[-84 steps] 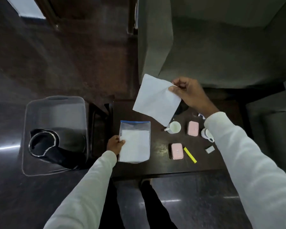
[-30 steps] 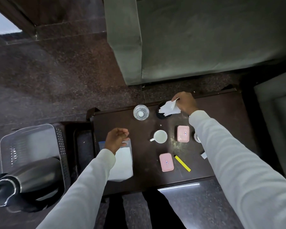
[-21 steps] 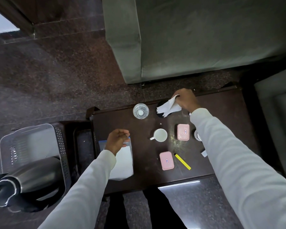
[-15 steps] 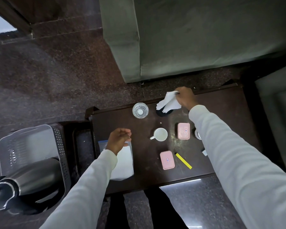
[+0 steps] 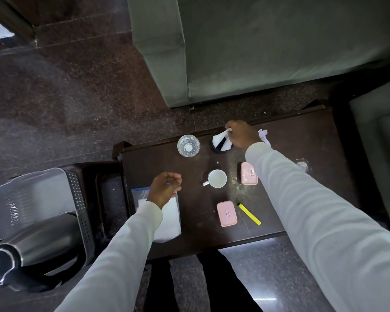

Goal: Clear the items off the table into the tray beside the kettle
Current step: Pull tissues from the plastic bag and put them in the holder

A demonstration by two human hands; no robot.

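Now stuffing crumpled paper (image 5: 218, 138), unfolded moments ago, into dark cup (image 5: 221, 147) at table's (image 5: 302, 140) far edge, right hand (image 5: 241, 134) grip pinching it; tray clearing not begun.

You work in dim, flat light. A bright strip of glare lies on the polished floor (image 5: 252, 240) well below your fingers, and the kettle (image 5: 35, 246) shows soft highlights. Your sleeves (image 5: 324, 221) bow and swell toward the lower edge from wide-angle distortion. Detail near your fingers stays fairly sharp; shadows are weak.
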